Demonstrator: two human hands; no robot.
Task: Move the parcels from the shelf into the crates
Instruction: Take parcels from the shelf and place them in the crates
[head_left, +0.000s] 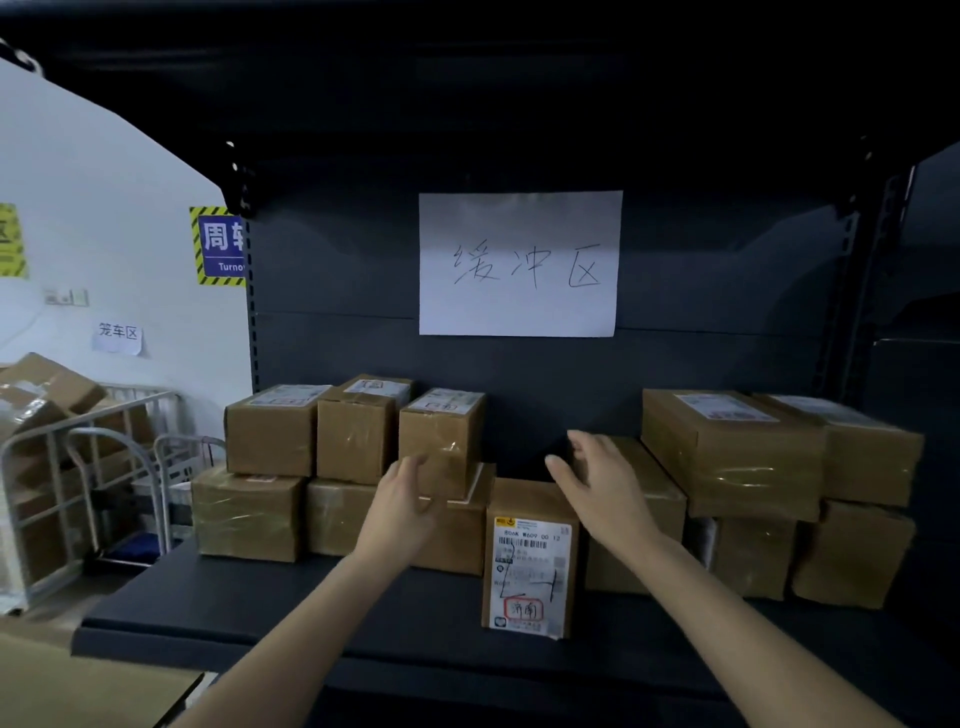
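I am watching both hands raised mid-frame over the dark shelf (249, 608). The left hand (402, 501) is open, fingers loosely bent and holding nothing. It sits in front of the lower edge of the small top-row box (441, 436), and I cannot tell whether the fingertips touch the cardboard. The right hand (597, 486) is also open and empty, fingers spread and nearly straight, hovering just above and slightly right of the upright parcel (530, 566). That parcel stands on end at the centre of the frame, below and between the two hands and nearer the shelf's front edge than the others, its white shipping label facing me (a red stamp and some black pen strokes low on it). Behind the right hand lies a low flat box (654, 504). Left of centre is the left stack (270, 436), two rows of taped boxes; at the right of the frame is the right stack (727, 452), two broad boxes over smaller ones. At upper centre a white paper sheet (519, 262) with handwritten characters hangs on the back panel. At the left edge stands a metal cage trolley (62, 467) holding more boxes, with a blue sign (221, 244) on the wall above it.
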